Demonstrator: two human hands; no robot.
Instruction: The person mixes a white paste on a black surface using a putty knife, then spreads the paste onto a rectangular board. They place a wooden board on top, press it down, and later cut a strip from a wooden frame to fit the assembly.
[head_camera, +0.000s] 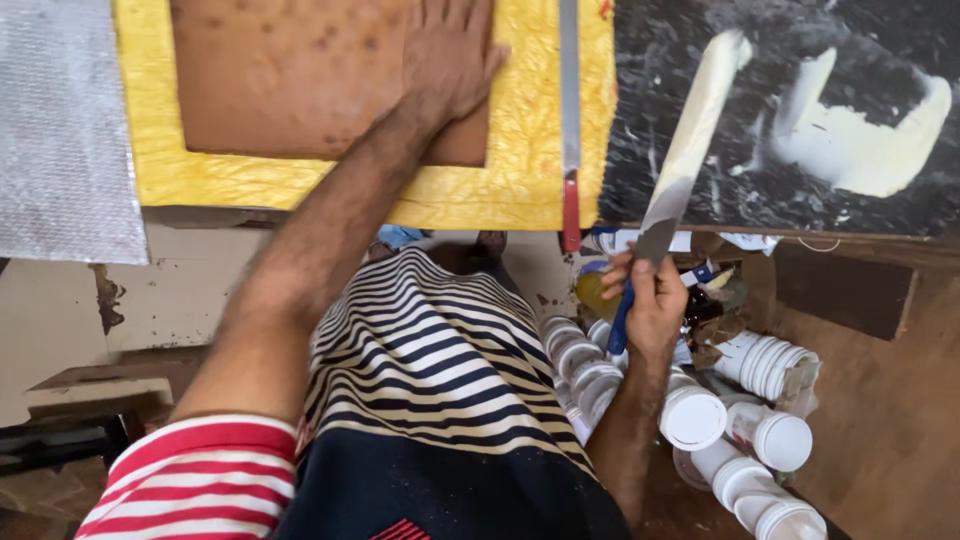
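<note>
Closest to the camera is the person's own body, in a striped shirt (430, 370) with dark blue, white and tan bands and a red and white striped sleeve (200, 480). Low down on the person's right side, many white plastic jars with round lids (745, 425) lie in a pile against each other.

Just above the jars is the right hand (650, 295). It is closed tight around the blue handle of a long flat metal knife (685, 150). The blade is smeared with pale cream paste. It slants up and away over the front edge of the bench, onto a dark black sheet (680, 60) that covers the right part of the bench. A thick smear of the same cream paste (860, 130) lies on that dark sheet, near its right edge.

Beside the dark sheet, a thin metal saw blade with a red end (570, 130) lies straight along the right edge of a crinkled yellow sheet (530, 120). Its red end hangs over the front edge of the bench.

The left arm reaches far forward. The left hand (450, 55) is open wide, with its fingers spread, and presses flat on the right side of a big flat brown board (290, 80). The brown board lies in the middle of the yellow sheet.

At the left end of the bench lies a grey bumpy sheet (60, 130).
</note>
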